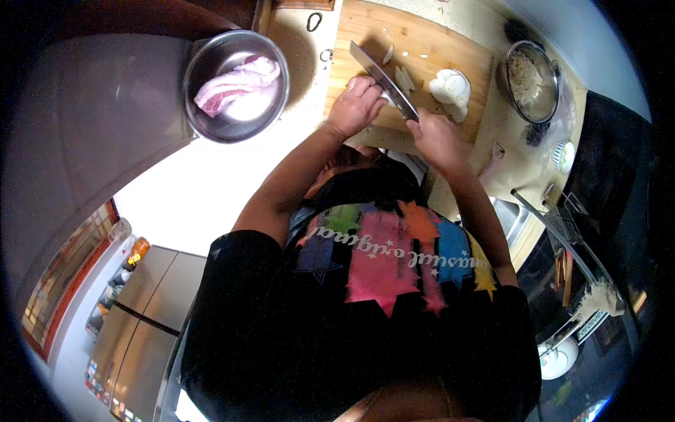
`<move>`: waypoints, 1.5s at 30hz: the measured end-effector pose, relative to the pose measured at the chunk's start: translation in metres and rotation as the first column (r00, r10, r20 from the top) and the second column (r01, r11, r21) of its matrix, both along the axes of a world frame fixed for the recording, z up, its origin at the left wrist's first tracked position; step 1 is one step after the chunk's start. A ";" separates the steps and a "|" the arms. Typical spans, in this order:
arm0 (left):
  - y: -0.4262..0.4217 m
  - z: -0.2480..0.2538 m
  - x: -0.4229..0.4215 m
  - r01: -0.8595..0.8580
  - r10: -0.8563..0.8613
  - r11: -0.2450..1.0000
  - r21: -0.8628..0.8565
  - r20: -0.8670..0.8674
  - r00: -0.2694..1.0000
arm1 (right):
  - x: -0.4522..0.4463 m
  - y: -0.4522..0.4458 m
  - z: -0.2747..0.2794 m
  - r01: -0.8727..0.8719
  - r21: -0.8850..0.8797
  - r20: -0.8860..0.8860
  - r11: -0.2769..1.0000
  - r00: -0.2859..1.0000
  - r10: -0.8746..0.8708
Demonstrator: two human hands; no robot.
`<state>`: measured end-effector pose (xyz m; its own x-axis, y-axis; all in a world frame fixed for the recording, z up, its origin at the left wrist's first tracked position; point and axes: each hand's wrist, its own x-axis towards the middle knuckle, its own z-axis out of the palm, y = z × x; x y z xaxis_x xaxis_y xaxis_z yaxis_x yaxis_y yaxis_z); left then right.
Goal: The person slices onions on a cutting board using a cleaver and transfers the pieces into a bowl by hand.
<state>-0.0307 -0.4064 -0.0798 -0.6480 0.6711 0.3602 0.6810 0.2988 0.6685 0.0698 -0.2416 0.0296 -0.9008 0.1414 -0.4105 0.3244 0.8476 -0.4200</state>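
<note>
My right hand (436, 138) is wrapped round the handle of a wide-bladed knife (380, 76), whose blade points up and to the left over the wooden cutting board (436, 42). Left of the blade, my left hand (357, 105) has its fingers curled on a white piece (384, 96), mostly hidden beneath them. Thin white slices (403, 80) lie just right of the blade, and a few small bits are scattered above them. Farther right on the board sits a pile of larger white slices (450, 90).
A metal bowl (280, 105) with raw meat (235, 88) stands left of the board. On the right are a bowl (551, 112) of pale chopped food, a striped small bowl (564, 157), a sink (512, 219) and a dish rack (569, 243).
</note>
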 end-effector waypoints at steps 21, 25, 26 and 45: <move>-0.006 -0.012 0.000 0.069 -0.069 0.998 0.003 -0.001 0.998 | -0.015 -0.012 -0.016 0.058 0.024 0.142 0.998 0.988 -0.061; -0.007 -0.009 0.001 0.060 -0.060 0.998 -0.009 -0.020 0.998 | -0.018 -0.018 -0.027 0.058 0.063 0.155 0.996 0.986 -0.067; -0.007 -0.007 0.003 0.053 -0.053 0.998 -0.039 -0.007 0.999 | -0.017 -0.018 -0.024 0.091 0.039 0.127 0.995 0.987 -0.095; -0.023 0.005 -0.001 0.125 -0.125 0.992 -0.008 -0.031 0.992 | -0.007 -0.016 -0.006 0.136 -0.042 0.037 0.990 0.990 -0.134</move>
<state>-0.0316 -0.4294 -0.0744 -0.5472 0.7483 0.3749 0.7340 0.2136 0.6447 0.0626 -0.2575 0.0233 -0.8603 0.2418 -0.4488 0.4493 0.7756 -0.4434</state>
